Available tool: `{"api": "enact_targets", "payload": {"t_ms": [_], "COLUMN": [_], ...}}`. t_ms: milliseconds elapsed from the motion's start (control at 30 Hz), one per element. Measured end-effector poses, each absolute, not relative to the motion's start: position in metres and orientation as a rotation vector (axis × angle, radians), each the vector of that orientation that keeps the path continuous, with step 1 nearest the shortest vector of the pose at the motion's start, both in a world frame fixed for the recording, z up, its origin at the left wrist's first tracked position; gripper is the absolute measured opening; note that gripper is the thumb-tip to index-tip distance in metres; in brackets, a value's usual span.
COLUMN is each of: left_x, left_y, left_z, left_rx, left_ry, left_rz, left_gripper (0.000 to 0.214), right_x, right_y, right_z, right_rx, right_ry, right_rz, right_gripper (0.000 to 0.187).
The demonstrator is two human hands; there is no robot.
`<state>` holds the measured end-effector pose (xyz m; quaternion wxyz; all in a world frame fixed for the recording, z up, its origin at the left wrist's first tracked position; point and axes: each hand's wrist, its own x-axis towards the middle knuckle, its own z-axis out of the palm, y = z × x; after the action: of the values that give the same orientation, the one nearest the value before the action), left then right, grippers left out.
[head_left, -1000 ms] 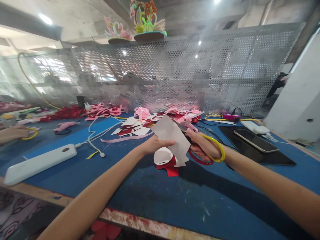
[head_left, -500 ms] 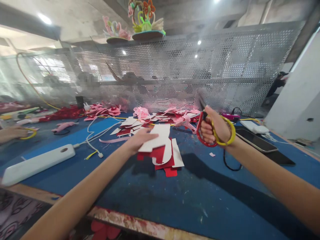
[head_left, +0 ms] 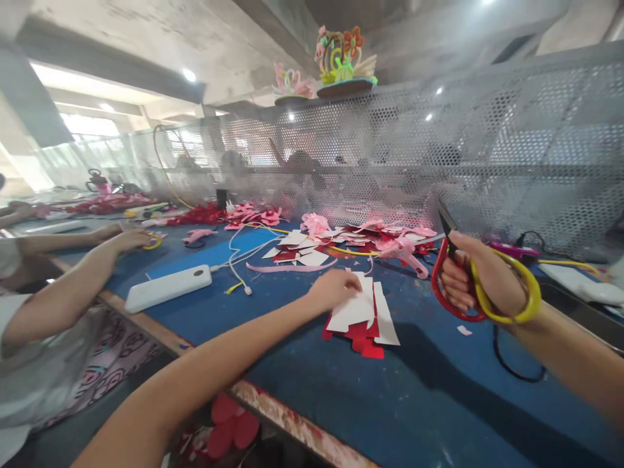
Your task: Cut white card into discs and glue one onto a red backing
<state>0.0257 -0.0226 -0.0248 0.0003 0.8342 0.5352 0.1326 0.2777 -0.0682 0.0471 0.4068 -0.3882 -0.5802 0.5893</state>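
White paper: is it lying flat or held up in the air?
Lying flat: the white paper rests on red cutouts on the blue table, with the left hand on it.

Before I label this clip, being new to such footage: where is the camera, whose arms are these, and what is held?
There is no machine: one camera on a person's head looks down at their own bare arms. The left hand rests on a small stack of white and red cut paper pieces lying on the blue-topped table. The right hand grips red-and-yellow-handled scissors, lifted off the table, blades up. Farther back lie pink and red paper scraps and a flat white oblong box with a cable. The arms at far left belong to another person.
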Motion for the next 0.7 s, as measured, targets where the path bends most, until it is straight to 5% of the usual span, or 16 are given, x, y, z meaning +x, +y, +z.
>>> {"api": "enact_targets", "payload": {"t_ms": [233, 433, 700], "left_x": [-0.086, -0.127, -0.143], "left_y": [0.064, 0.078, 0.065], "left_z": [0.011, 0.003, 0.029], "left_rx": [2.202, 1.996, 2.034], "left_ry": [2.402, 2.605, 2.837], "left_rz": [0.479, 0.554, 0.819], "left_gripper": [0.032, 0.031, 0.040], "right_x": [0.277, 0.268, 0.285], "right_y": [-0.069, -0.068, -0.047], "right_z": [0.042, 0.033, 0.001], "right_rx": [-0.882, -0.927, -1.150], "right_ry": [-1.426, -1.430, -1.747], "right_rz": [1.622, 1.364, 1.521], "right_gripper": [0.050, 0.035, 0.048]}}
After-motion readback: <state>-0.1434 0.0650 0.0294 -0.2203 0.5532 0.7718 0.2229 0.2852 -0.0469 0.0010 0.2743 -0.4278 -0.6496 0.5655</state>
